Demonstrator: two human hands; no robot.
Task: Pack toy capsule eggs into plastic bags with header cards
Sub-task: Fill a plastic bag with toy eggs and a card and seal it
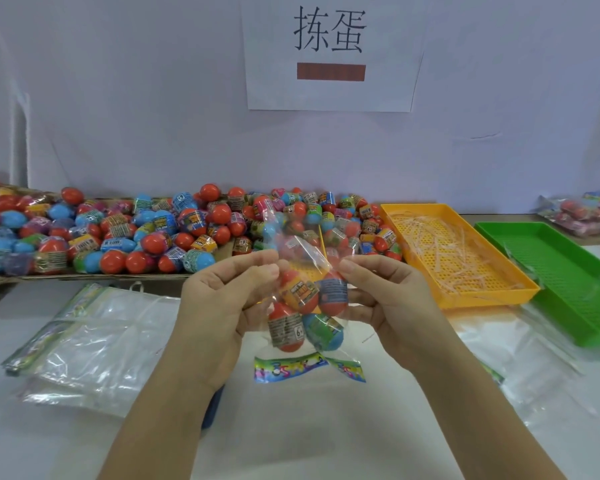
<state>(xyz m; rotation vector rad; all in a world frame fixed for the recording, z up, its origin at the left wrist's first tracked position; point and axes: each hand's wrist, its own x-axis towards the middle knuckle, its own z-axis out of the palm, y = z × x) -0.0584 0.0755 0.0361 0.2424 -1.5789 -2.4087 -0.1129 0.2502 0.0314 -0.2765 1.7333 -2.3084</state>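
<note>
I hold a clear plastic bag (302, 251) upside down above the white table, with its colourful header card (309, 368) hanging at the bottom. Several capsule eggs (300, 306) sit inside it, red, orange and blue-green. My left hand (219, 306) pinches the bag's left side near the open top. My right hand (385, 299) pinches the right side. A large heap of loose capsule eggs (153, 233) lies on cardboard behind the bag.
A stack of unfilled bags with header cards (84, 341) lies at the left. An orange tray (458, 258) with paper strips and a green tray (561, 278) stand at the right. Packed bags (586, 213) rest at the far right. More clear bags (520, 358) lie beside the trays.
</note>
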